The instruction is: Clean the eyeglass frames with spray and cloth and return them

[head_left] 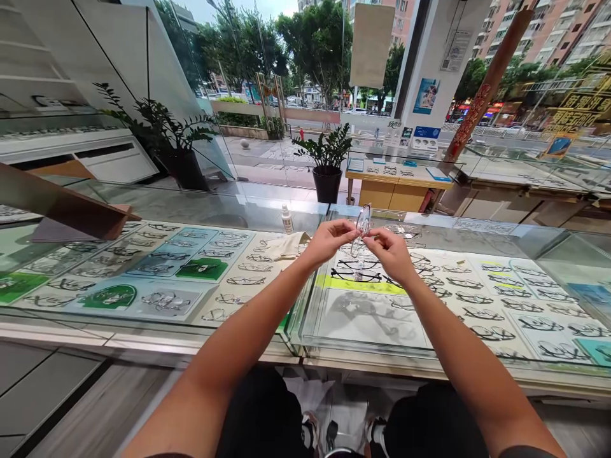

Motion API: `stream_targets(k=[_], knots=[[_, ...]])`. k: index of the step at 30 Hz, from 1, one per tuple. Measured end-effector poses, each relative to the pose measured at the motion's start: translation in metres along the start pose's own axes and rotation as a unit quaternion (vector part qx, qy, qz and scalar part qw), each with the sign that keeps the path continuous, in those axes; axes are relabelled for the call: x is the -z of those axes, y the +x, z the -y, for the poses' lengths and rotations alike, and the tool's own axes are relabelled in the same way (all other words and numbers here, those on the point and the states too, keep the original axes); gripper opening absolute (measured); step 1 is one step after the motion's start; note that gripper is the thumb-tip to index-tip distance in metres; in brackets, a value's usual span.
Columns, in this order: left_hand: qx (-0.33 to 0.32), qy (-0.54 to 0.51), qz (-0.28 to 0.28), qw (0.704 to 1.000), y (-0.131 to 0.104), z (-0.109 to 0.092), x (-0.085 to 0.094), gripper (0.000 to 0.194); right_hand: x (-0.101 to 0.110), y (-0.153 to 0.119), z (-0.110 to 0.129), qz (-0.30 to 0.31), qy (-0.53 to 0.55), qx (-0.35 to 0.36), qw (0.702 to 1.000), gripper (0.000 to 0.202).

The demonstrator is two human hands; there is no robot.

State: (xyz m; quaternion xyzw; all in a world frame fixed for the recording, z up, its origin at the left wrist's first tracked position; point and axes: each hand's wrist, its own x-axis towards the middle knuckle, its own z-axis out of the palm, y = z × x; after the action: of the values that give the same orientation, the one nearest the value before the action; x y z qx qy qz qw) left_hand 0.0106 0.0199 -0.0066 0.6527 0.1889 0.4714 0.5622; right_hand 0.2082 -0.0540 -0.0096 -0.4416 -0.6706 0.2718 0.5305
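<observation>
A pair of eyeglasses point(363, 219) is held up above the glass counter, one rim standing upright between the two hands. My left hand point(333, 238) pinches it from the left side, fingers closed. From the right, my right hand point(390, 251) closes thumb and fingers on the same glasses. The fingertips of both hands nearly meet at the frame. Under the hands, inside the case, dark-rimmed glasses point(357, 275) lie by a yellow strip point(344, 284). A white spray bottle point(287, 219) and a cream cloth point(285, 247) are on the counter to the left.
Glass display counters point(258, 216) holding many rows of eyeglasses stretch to both sides. A brown angled board point(71, 202) stands at the left. Beyond are a potted plant point(327, 184), a wooden table point(401, 191) and large windows.
</observation>
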Motion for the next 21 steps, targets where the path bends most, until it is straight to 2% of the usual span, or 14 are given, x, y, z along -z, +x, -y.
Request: stream_targets(k=[6,9,13,16,21], knots=[[0.017,-0.009,0.033,0.999,-0.002,-0.004,0.000,0.039,0.005,0.003,-0.001,0.003,0.018,-0.009,1.000,0.039],[0.014,0.007,0.032,0.999,-0.001,-0.001,0.001,0.039,0.004,0.002,-0.004,-0.009,-0.009,-0.003,1.000,0.039],[0.004,0.027,0.014,1.000,0.003,0.005,0.009,0.039,0.006,0.002,-0.008,-0.067,-0.090,0.027,0.993,0.033],[-0.004,0.056,0.000,0.998,0.007,0.008,0.019,0.039,0.012,0.003,-0.009,-0.128,-0.161,0.044,0.978,0.030],[0.011,0.104,0.017,0.994,0.010,0.012,0.035,0.042,0.025,0.006,-0.011,-0.218,-0.221,0.057,0.949,0.034]])
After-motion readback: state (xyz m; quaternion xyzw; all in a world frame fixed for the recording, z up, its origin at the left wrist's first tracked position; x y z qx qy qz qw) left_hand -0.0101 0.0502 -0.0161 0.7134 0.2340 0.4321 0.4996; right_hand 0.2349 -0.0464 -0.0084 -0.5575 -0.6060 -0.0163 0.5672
